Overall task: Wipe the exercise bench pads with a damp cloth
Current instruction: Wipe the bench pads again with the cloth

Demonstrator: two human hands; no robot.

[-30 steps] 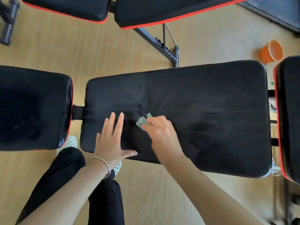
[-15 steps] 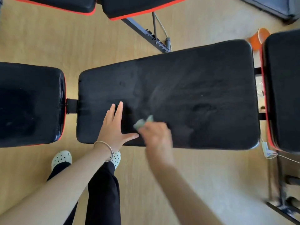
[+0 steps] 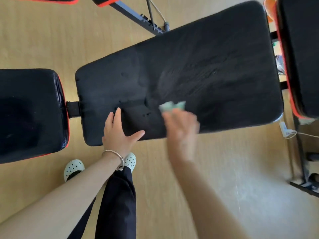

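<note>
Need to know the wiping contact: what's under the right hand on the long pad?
A green cloth pokes out past the blurred right hand, lying on the long pad. The rest of the cloth and the pad beneath the palm are covered.

1. Lighting: bright, even daylight; the wood floor [image 3: 43, 40] was well lit, palest toward the lower right.
2. Glare: a dull sheen streaked the black bench pad [image 3: 198, 69]; the side pad [image 3: 29, 114] showed small glossy highlights.
3. Shadows: soft and faint, none hard-edged.
4. Blur: the right hand [image 3: 181, 128] and green cloth [image 3: 172, 106] were heavily motion-smeared; the left hand [image 3: 119, 133] was sharp.
5. Distortion: wide-angle bending tilted pad edges and frame [image 3: 138, 16] near the borders.
</note>
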